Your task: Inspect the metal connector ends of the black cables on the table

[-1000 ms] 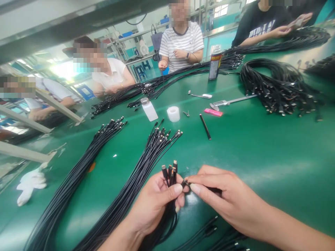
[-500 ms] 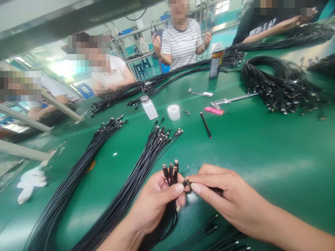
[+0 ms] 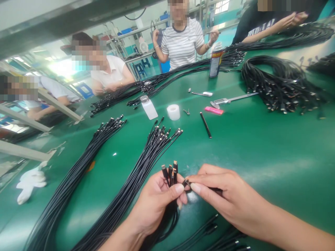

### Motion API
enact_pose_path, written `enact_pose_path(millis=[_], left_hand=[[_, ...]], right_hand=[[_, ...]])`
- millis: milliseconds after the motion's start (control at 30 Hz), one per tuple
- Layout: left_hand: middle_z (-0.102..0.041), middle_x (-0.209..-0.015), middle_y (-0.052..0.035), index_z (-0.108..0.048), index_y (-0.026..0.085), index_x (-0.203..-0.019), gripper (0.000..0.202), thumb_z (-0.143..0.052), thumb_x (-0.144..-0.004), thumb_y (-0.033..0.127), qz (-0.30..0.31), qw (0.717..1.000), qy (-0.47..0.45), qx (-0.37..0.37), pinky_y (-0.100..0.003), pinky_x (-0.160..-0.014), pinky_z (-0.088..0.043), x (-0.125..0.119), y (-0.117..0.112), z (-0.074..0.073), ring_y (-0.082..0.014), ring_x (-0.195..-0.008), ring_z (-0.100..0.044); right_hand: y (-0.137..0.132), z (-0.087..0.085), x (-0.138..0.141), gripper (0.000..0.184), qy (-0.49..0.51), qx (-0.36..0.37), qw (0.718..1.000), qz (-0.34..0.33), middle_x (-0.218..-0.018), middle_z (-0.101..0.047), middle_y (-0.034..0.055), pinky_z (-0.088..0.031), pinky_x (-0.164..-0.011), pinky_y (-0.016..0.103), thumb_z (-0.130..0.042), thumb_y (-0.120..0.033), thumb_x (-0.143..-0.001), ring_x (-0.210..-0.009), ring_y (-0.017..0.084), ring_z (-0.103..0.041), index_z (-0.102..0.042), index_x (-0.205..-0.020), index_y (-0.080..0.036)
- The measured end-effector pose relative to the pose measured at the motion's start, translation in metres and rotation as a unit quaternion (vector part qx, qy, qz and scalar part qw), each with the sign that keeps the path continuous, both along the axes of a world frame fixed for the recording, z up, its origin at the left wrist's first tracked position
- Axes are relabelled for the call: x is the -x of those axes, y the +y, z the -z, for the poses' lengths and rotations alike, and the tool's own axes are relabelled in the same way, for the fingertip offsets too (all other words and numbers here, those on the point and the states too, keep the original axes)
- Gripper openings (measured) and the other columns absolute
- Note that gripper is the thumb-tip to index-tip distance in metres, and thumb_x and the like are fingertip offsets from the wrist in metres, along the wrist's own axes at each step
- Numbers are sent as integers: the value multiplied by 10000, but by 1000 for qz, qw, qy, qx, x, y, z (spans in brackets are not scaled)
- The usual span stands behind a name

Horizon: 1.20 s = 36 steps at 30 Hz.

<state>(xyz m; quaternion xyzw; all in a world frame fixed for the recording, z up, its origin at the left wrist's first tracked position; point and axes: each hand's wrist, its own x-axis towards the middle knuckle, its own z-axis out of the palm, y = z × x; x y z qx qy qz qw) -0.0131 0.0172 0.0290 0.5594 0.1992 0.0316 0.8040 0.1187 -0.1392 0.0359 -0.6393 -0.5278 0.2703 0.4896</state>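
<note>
My left hand is closed around several black cables, their metal-tipped plugs standing up above the fingers. Between its thumb and fingertip, one cable plug points sideways toward the right. My right hand pinches at the tip of that plug, the two hands' fingertips almost meeting. A slim dark object shows under the right fingers; most of it is hidden, and its kind is unclear. Left of my hands lies a long bundle of black cables, with more cable ends below.
Farther off on the green table are a tape roll, a bottle, a black stick, a pink object, a caliper and a spray can. A white glove lies left. Co-workers sit opposite.
My hands hold nearly the same pose at the plug. Across the table, the co-worker in the striped shirt now has a cable stretched out between two hands, the hand on the right farther out.
</note>
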Motion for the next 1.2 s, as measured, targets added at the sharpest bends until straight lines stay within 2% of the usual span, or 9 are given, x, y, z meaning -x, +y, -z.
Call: enact_pose_path(millis=[500, 767, 900, 1033, 1200], left_hand=[[-654, -671, -44, -614, 94, -896, 159, -714, -856, 212, -5, 1000, -15, 5, -216, -579, -463, 1, 1, 0, -109, -587, -567], [-681, -852, -76, -615, 99, -909, 136, -706, -857, 186, -12, 999, -16, 31, -212, -556, -489, 2, 1, -1, -107, -614, -600], [-678, -849, -80, -593, 105, -898, 137, -685, -874, 203, -18, 999, -5, 34, -227, -538, -507, 0, 0, -1, -122, -605, -614], [-673, -852, -84, -583, 102, -906, 150, -686, -871, 206, -18, 999, -1, 33, -237, -543, -520, -2, -2, -2, -127, -607, -613], [-653, -735, -61, -578, 98, -906, 147, -673, -882, 207, -11, 999, -6, 29, -235, -547, -523, -1, -4, -2, -135, -606, -607]], right_hand=[[0, 0, -1, 320, 2, 4, 1000, -2, -907, -706, -57, -431, -757, 244, -473, -194, -1019, -836, 120, -572, -736, -1087, -363], [0, 6, -3, 288, -29, 29, 998, 48, -812, -656, -7, -423, -687, 277, -476, -230, -1015, -772, 138, -561, -755, -1040, -297], [0, 3, -4, 299, -19, 22, 999, 34, -837, -674, -19, -430, -704, 268, -484, -209, -1011, -779, 132, -570, -732, -1120, -335], [1, -3, -3, 318, -3, 3, 1000, 10, -885, -708, -35, -436, -756, 248, -475, -188, -1017, -813, 126, -578, -733, -1116, -346], [3, -4, -1, 335, 9, -6, 1000, -14, -935, -729, -34, -434, -799, 246, -449, -181, -1029, -834, 130, -582, -733, -1112, -337]])
